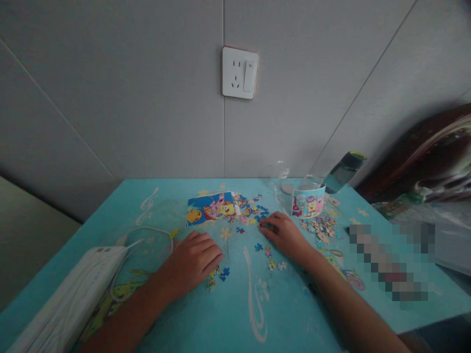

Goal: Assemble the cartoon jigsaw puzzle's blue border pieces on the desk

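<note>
Puzzle pieces (253, 208) lie heaped near the centre of the head view, against the right end of a blue cartoon picture (209, 208) on the turquoise desk (290, 309). Right of centre I see a second heap (323, 228), just below a cartoon-printed tub (309, 202); a few loose pieces (271, 265) lie lower down, between the two hands.

The right hand (281, 230) reaches from the lower right to the near edge of the central heap. Thumb and forefinger come close together there, but from this far off I cannot tell whether that grip has a piece pinched. The left hand (198, 257) rests palm down, left of centre, fingers loosely curled, with a blue piece (224, 273) just beside it — its underside is hidden, so I cannot tell the state of that grip either.

I judge the step in hand to be picking through the pieces at the central heap. To my mind the next move calls for a light fingertip pinch on one piece — lifted cleanly, without dragging its neighbours along.
</note>
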Demonstrator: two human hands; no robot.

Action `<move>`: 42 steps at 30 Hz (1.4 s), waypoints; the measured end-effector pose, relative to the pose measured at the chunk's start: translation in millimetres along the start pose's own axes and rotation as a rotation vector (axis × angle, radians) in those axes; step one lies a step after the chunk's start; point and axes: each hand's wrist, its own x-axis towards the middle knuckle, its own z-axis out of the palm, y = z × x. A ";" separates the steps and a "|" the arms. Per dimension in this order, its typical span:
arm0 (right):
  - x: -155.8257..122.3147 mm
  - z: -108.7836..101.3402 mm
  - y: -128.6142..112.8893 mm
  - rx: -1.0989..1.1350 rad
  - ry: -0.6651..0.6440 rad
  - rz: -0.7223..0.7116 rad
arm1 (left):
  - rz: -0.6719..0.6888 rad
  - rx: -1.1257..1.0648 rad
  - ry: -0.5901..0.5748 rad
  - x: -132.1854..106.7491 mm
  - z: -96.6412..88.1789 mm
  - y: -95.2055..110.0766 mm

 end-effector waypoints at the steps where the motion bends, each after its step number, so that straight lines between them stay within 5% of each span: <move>1: 0.2 0.0 1.4 0.028 -0.006 0.008 | -0.001 -0.001 -0.006 -0.4 0.4 -0.4; 17: -2.0 -0.8 3.1 0.098 -0.013 0.003 | -0.034 0.004 -0.090 -1.6 -0.7 0.9; 22: -8.1 -12.6 2.2 0.016 -0.101 -0.029 | -0.034 0.009 -0.094 -1.6 0.6 0.0; 29: -9.3 10.5 -39.6 -0.208 0.036 -0.048 | -0.061 0.030 -0.118 0.0 2.4 -0.1; 36: -11.3 34.5 -69.8 -0.328 0.001 -0.220 | -0.227 0.128 -0.098 -3.6 -13.6 -14.8; 42: -15.6 39.3 -87.2 -0.134 -0.139 -0.577 | -0.360 0.168 -0.059 -4.4 -9.5 -20.6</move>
